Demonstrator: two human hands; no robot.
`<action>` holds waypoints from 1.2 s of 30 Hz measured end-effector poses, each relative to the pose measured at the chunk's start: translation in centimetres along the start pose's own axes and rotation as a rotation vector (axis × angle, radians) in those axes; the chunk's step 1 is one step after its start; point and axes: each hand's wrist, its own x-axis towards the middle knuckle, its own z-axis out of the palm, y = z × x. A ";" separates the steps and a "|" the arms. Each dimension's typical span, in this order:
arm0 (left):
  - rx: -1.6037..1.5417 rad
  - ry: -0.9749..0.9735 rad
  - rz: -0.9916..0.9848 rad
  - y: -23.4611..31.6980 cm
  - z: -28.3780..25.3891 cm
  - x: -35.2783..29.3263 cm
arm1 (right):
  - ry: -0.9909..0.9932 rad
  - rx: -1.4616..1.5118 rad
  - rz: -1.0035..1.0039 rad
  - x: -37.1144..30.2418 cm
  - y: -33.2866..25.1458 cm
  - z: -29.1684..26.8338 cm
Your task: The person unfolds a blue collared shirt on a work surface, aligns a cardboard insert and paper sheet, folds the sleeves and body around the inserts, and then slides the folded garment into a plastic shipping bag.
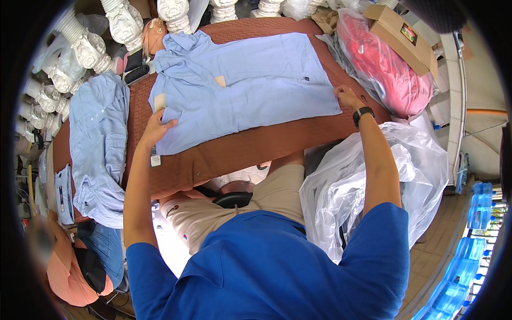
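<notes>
A light blue shirt lies spread on the brown cloth-covered table, its collar end to the left and its hem to the right. Resting at the shirt's near left edge, my left hand has its thumb held apart from the fingers. Beside its fingertips is a cream paper piece, and another cream piece lies mid-shirt. A white tag hangs below the near edge. At the right hem corner my right hand, with a dark watch on the wrist, pinches the fabric.
Another blue garment lies at left, near a seated person. White ornate columns line the back. Clear plastic drapes by my right arm. A red bagged bundle and a cardboard box sit far right.
</notes>
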 end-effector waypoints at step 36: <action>0.368 0.201 0.042 -1.2 -0.5 -0.1 | -0.100 -0.661 -0.271 6.6 -4.7 4.4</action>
